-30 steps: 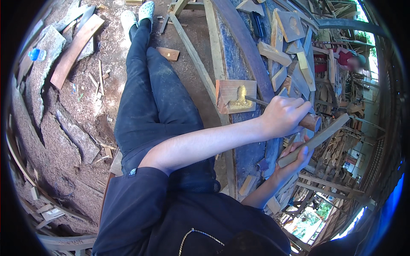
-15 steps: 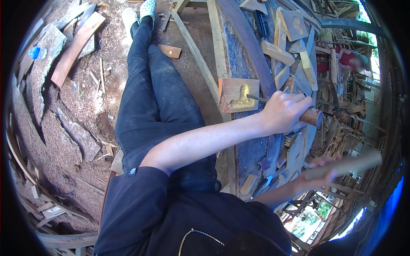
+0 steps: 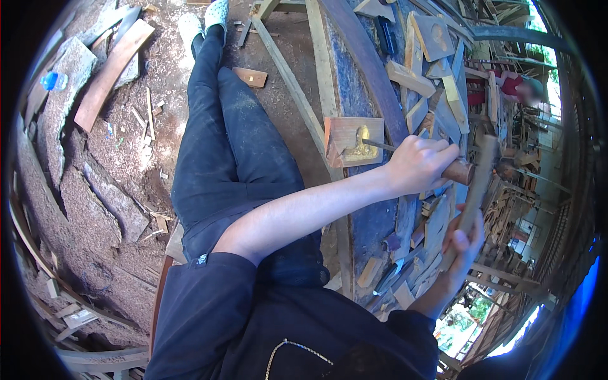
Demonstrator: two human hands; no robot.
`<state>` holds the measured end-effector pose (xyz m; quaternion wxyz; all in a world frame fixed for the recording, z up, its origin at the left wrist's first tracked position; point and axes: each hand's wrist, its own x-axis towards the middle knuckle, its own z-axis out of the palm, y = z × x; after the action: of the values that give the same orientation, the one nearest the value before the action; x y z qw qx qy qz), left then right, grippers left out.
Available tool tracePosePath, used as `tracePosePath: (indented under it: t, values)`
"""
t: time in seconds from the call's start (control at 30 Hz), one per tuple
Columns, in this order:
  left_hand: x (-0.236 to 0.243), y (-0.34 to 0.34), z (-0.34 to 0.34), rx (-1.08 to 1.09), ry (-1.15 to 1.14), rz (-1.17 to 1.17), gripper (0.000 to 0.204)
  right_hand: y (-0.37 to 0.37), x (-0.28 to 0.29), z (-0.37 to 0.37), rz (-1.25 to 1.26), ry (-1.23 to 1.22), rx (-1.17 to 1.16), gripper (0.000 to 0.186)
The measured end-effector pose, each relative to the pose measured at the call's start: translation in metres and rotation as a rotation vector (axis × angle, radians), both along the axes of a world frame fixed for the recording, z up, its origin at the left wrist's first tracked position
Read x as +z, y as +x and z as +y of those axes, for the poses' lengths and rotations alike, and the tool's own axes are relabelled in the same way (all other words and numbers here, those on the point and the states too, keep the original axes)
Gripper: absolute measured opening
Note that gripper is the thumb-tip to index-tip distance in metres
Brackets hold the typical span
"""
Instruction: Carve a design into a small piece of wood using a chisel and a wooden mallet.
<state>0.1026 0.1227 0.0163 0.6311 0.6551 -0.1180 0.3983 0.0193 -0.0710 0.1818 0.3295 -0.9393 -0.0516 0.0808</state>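
My left hand (image 3: 423, 163) is closed round the wooden handle of a chisel (image 3: 458, 171). The thin blade points left, its tip inside a yellowish carved hollow in a reddish-brown wooden block (image 3: 375, 128). That block lies at the near edge of the workbench (image 3: 367, 221). In my right hand (image 3: 467, 239) is a wooden mallet (image 3: 482, 171), long and stick-like, raised upright. Its upper part is right beside the butt of the chisel handle; whether the two touch I cannot tell.
Wood offcuts (image 3: 410, 79) and another carved block (image 3: 437, 38) cover the bench's far side. A dark curved beam (image 3: 373, 69) runs along it. Planks (image 3: 114, 76), chips and a blue-capped bottle (image 3: 54, 81) lie on the ground at left. A person in red (image 3: 512, 87) is farther off at right.
The mallet has swung from a slanted position at the lower right up and leftward to the chisel's butt. My left hand, the chisel and the block stay nearly the same.
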Motion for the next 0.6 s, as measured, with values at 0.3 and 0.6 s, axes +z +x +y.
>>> tracePosePath:
  t: [0.3, 0.6]
  values:
    - [0.0, 0.011, -0.015, 0.049, 0.044, 0.022, 0.044, 0.008, -0.035, 0.014, -0.433, 0.257, -0.108, 0.085]
    - [0.011, 0.035, -0.048, 0.063, 0.155, 0.165, 0.033, 0.009, -0.048, 0.018, -0.405, 0.577, -0.121, 0.071]
